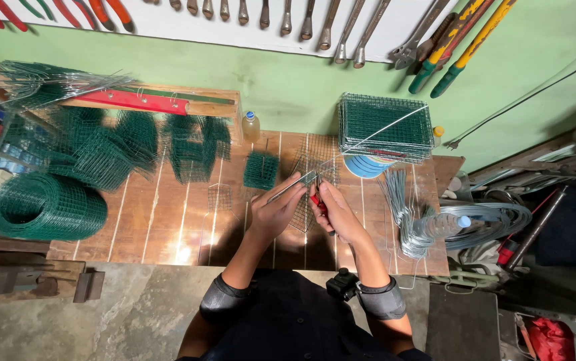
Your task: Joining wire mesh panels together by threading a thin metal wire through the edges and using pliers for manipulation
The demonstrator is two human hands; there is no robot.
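The wire mesh panel (pixel 311 190) lies on the wooden table (pixel 167 220) at the centre of the view, its near edge lifted between both hands. The cut wire ends could prick a finger, and the panel could spring or slip if the pliers lose their bite, since it is held only at one edge. The left hand (pixel 276 208) is curled, fingers pinching the panel's edge at its 9 o'clock side. The right hand (pixel 339 212) is closed around red-handled pliers (pixel 317 200), wrist bent inward. Loose wire pieces (pixel 402 207) lie at 3 o'clock, a stack of mesh panels (pixel 386 127) at 1 o'clock, a mesh roll (pixel 44 206) at 9 o'clock.
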